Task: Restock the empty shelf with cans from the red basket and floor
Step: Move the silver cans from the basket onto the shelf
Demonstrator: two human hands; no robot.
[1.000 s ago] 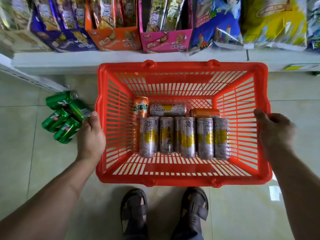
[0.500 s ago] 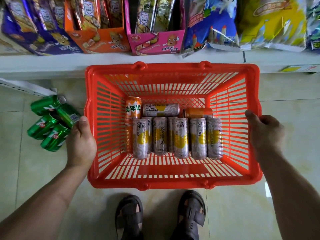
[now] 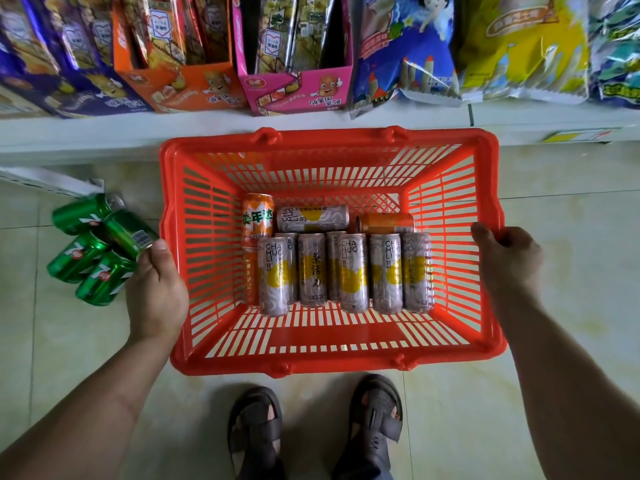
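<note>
The red basket fills the middle of the view, above the tiled floor. My left hand grips its left rim and my right hand grips its right rim. Inside lie several slim grey-and-yellow cans in a row, with one more lying crosswise behind them, and orange cans at the back left and back right. Several green cans lie in a heap on the floor just left of my left hand.
A white shelf edge runs across behind the basket, carrying snack boxes and bags. My two sandalled feet stand just below the basket's near rim. Pale floor tiles lie to the right.
The basket, held by both hands, and the whole scene shifted left in view over the second. The cans inside kept their places.
</note>
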